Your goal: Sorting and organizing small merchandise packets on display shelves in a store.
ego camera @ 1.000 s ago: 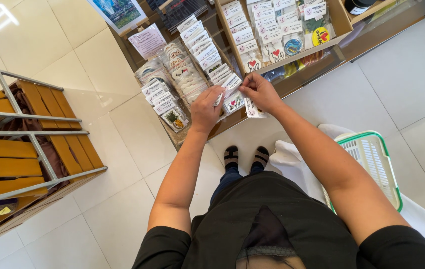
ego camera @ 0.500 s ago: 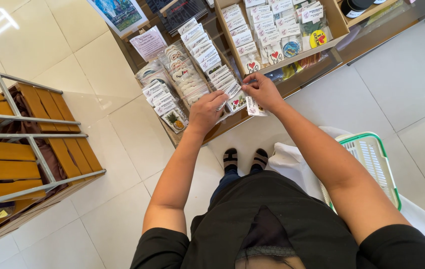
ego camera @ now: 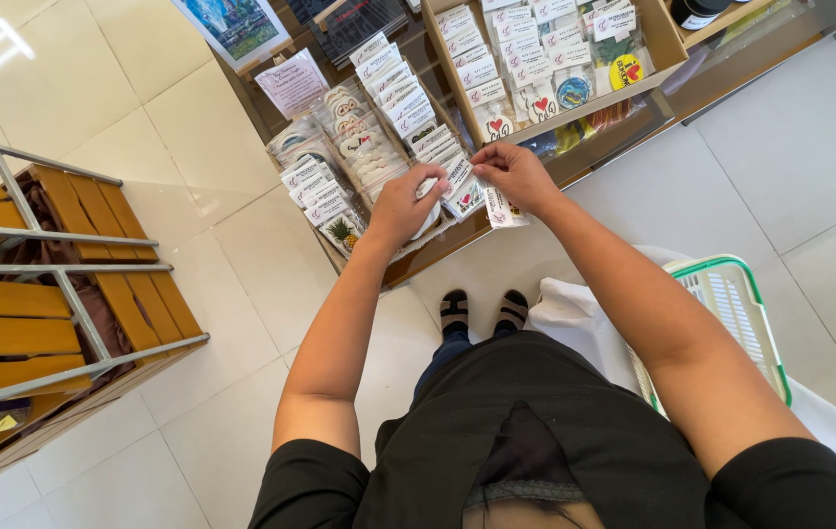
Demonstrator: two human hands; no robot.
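now | left hand (ego camera: 406, 204) on packets (ego camera: 438, 162) | right hand (ego camera: 516, 174) pinching small card (ego camera: 498, 208)

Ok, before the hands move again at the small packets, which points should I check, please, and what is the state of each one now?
1. Left hand on the row of packets: ok, its fingers rest on them.
2. Right hand holds a loose packet: ok, pinched below the fingers.
3. Packets standing in order in the wooden tray: ok.
4. Basket within reach at the right side: ok.
5. What lies inside the basket: cannot tell.
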